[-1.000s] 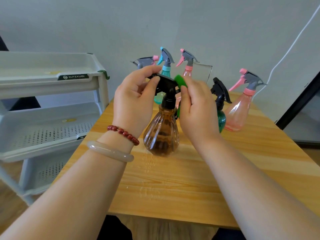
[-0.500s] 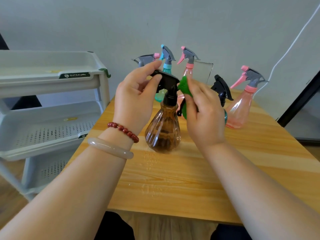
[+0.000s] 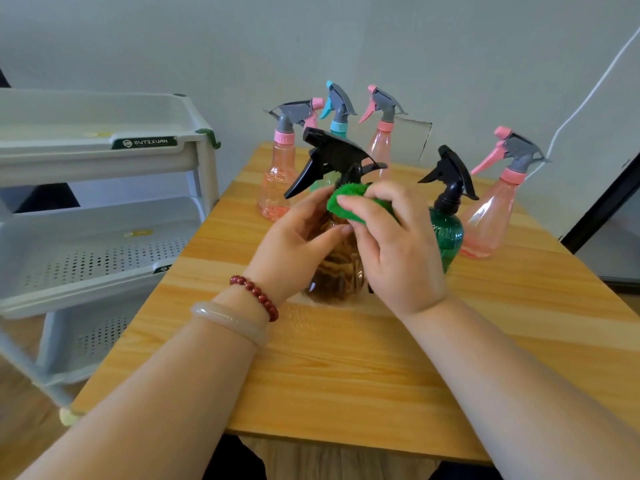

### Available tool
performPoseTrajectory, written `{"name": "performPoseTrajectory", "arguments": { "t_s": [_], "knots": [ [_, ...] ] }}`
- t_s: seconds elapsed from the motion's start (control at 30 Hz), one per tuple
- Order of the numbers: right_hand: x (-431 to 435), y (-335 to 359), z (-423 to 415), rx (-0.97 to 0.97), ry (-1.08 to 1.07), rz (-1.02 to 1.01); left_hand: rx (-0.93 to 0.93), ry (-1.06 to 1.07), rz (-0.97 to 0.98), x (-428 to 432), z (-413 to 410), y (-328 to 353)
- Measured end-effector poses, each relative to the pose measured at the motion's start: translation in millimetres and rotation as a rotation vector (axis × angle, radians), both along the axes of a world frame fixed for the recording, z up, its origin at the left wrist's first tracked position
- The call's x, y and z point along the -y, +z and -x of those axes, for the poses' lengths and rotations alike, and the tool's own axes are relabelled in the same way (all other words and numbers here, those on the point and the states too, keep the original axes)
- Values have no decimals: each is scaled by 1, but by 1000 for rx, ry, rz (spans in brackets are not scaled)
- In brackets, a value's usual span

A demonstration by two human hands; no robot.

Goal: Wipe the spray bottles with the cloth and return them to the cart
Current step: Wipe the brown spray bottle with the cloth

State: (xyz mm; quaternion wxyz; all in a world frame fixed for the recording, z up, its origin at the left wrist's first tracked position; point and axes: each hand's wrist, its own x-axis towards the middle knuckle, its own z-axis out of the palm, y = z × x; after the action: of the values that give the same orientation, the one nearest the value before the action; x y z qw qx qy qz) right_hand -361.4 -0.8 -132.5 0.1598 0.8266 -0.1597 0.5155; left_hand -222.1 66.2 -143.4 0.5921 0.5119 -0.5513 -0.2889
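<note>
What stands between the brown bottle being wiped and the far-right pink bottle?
Head view: a green bottle with a black sprayer stands there, between the brown bottle and the pink bottle.

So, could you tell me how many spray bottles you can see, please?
6: brown bottle, held, nearest; behind it left pink bottle, teal-capped bottle, middle pink bottle; to its right green bottle and right pink bottle. Others may be hidden behind these.
</note>
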Motion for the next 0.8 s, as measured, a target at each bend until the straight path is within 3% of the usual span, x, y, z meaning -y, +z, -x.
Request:
{"name": "performPoseTrajectory", "arguments": {
  "t_s": [0.2,0.47,0.63,0.8],
  "knots": [
    [5,29,-7,95,-32,19,-16,21,-16,2,1,-2],
    [0,12,6,-105,52,-48,-29,23,-7,1,0,-4],
    [0,34,-5,41,2,-22,-26,25,-6,0,2,-3],
    [-6,9,-1,-124,22,-100,-26,37,21,2,0,-5]
  ]
}}
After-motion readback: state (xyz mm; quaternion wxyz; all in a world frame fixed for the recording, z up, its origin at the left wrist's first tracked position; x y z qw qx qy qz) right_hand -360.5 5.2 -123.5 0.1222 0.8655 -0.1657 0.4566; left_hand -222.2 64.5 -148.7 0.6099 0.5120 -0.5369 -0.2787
